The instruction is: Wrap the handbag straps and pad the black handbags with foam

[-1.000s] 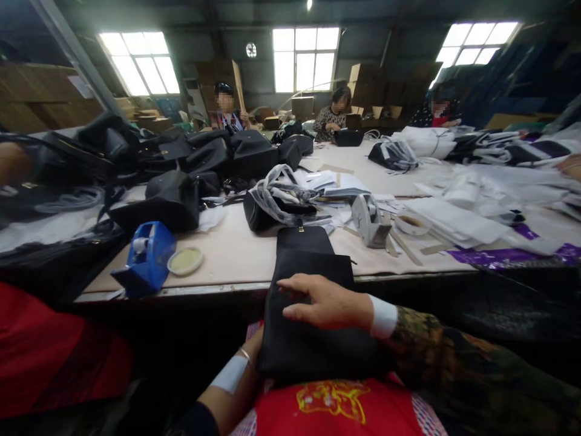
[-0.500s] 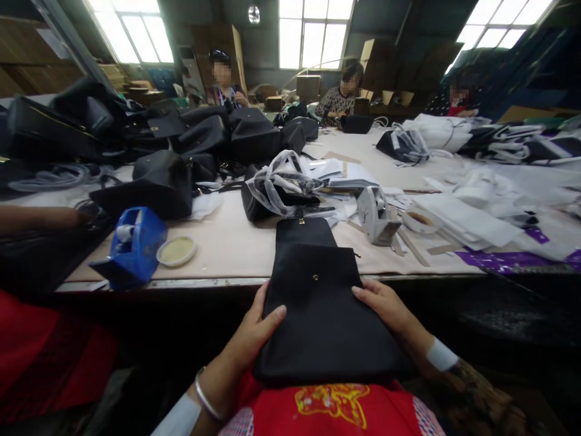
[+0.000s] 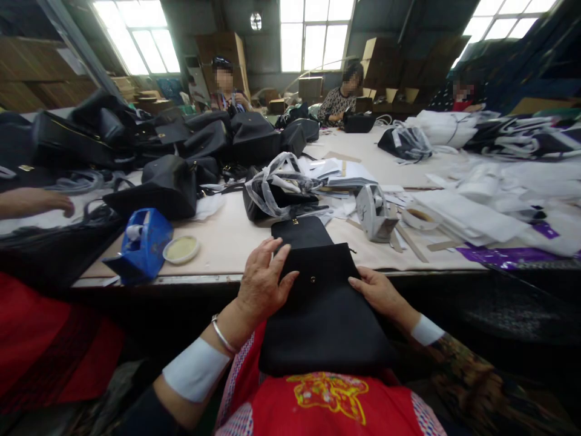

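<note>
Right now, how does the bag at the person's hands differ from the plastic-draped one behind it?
The near bag looks flat; the far bag looks bulkier. The near bag overhangs the edge of the table; the far bag sits wholly on it. Both are black.

Red apron [image 3: 272, 409], silver bangle [image 3: 221, 334], white wristbands [image 3: 197, 368], camouflage sleeve [image 3: 472, 370].

Black bag [image 3: 320, 327], lower centre of frame. Left hand [image 3: 265, 278] spread at bag's upper left edge; right hand [image 3: 380, 293] gripping right edge. Blue tape dispenser [image 3: 147, 251], left of centre; grey dispenser [image 3: 374, 218], right of centre; piled black bags [image 3: 206, 142], upper left.
</note>
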Motion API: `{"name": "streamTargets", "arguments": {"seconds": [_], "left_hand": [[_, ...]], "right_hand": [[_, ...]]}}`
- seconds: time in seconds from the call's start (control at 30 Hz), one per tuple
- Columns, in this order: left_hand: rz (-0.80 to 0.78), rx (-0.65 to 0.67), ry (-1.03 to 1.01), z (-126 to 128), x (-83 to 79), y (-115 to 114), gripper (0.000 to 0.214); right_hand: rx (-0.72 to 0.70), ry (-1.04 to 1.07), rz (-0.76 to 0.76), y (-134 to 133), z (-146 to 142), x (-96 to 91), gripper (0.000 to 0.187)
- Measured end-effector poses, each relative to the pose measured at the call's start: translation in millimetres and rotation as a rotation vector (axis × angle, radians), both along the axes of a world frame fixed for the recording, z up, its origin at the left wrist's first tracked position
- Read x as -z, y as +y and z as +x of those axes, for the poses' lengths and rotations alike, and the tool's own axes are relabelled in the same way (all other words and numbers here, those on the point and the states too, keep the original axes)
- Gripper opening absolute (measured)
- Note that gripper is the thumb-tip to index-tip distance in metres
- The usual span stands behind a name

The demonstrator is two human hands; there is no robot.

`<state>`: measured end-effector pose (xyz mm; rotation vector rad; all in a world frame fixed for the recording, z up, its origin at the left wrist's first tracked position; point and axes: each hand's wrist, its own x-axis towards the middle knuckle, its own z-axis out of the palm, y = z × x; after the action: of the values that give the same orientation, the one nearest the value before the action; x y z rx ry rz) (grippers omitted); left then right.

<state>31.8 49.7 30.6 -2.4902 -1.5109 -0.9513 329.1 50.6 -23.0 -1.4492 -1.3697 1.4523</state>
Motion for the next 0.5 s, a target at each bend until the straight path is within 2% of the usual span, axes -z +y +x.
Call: {"name": "streamTargets", "arguments": {"seconds": [0.1,0.17,0.2,0.23,0.3,0.37,0.43,0.5], "left_hand": [[-0.167,0.193,0.233,24.3,4.6,20.8,0.056],[-0.315,0.189,0.309,35.7,14.7,31.9,0.064],[-0.365,0.173,0.321,39.0,19.2,36.2,0.068],[-0.395,0.158,0.322,40.6,22.6,39.4,0.07],[-0.415,0.159,0.321,39.7,25.9,43.1,0.072],[-0.421,0.185,0.325,34.9,25.7,45.6,0.071],[-0.424,0.218,0.325,28.6,24.6,50.9,0.065],[-0.422,0.155,0.295,22.7,23.8,61.4,0.058]], "right_hand": [[-0.025,-0.427,0.196,-0.6,-1.7,-11.5,0.031],[0.017,-0.77,0.441,-0.6,-5.8,-26.9,0.034],[0.033,-0.877,0.578,0.1,-9.1,-35.3,0.037],[0.03,-0.925,0.71,1.5,-13.2,-42.8,0.041],[-0.076,-0.918,0.903,6.2,-22.8,-50.4,0.047],[-0.252,-0.918,0.958,13.0,-32.5,-44.7,0.05],[-0.416,-0.959,0.91,20.3,-39.6,-29.2,0.054],[-0.485,-0.988,0.837,26.6,-43.0,-13.8,0.058]]}}
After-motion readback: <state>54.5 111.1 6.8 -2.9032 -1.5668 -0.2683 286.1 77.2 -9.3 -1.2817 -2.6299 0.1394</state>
